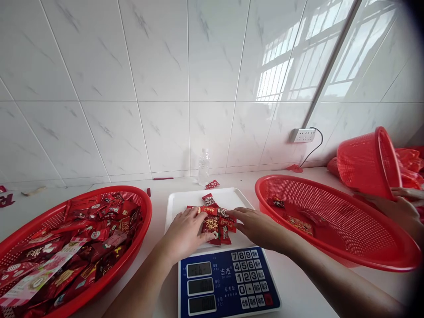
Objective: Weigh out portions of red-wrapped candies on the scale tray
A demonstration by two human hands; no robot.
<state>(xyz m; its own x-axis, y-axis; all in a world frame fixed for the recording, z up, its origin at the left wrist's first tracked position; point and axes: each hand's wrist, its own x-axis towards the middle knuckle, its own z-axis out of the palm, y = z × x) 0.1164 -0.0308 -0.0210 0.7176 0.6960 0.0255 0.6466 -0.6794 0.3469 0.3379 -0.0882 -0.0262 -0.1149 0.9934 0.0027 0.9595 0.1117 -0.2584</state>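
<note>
Small red snack packets (212,224) lie in a loose pile on the white tray (172,204) of a digital scale (228,282). From the left, my left hand (183,232) rests against the pile, its thumb spread away from its fingers. My right hand (258,225) reaches over the pile's right side with fingers stretched out, touching the packets. Neither hand is closed around a packet. One patterned packet (209,200) sits at the pile's far edge. The scale's blue panel with displays and number keys faces me.
A red basket (145,212) full of packets stands left; another red basket (338,221) at right holds a few. Behind the scale are a clear plastic bottle (204,167) and a loose packet (212,184). At far right, another person's hands hold a tilted red basket (362,161).
</note>
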